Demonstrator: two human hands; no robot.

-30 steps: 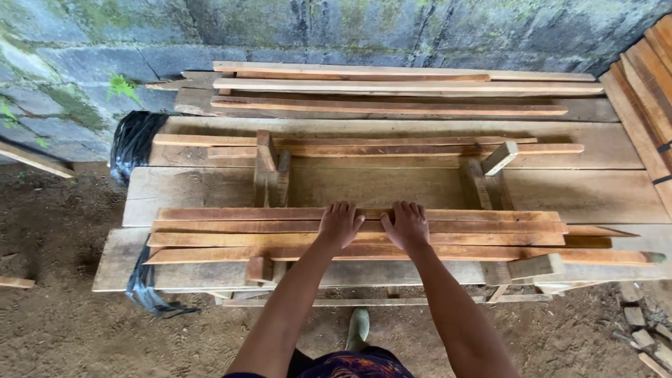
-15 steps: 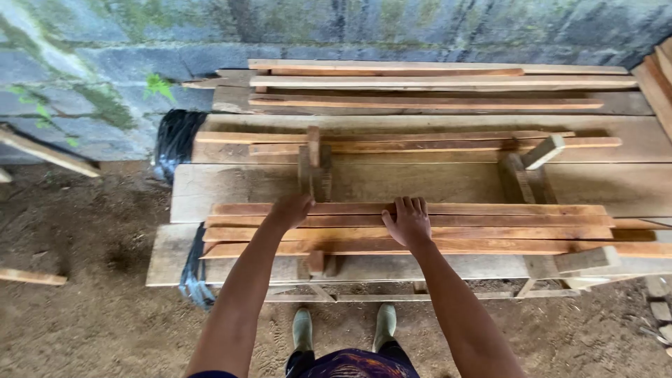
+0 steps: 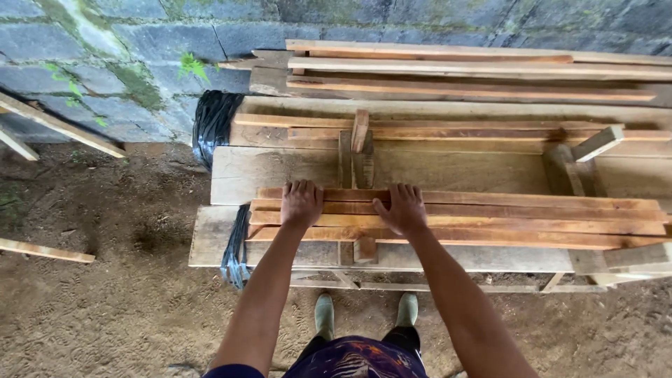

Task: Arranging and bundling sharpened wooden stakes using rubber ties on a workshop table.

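- Wooden slats (image 3: 490,217), a reddish bundle lying lengthwise on the front of a plank workbench (image 3: 280,171), carry both palms near their left end
- Fingers of the left hand (image 3: 302,203) lie flat and spread over the slats' far edge, pressing down rather than gripping
- Fingers of the right hand (image 3: 400,208) are likewise flat and splayed, nothing closed inside them
- Half a second ago the left hand stood raised toward the upright wooden block (image 3: 359,131); it now rests on the bundle, well apart from the right
- Both hands thus bear evenly on the slats
- Black plastic sheeting (image 3: 213,122) hangs at the bench's left end, over bare earth (image 3: 105,294)
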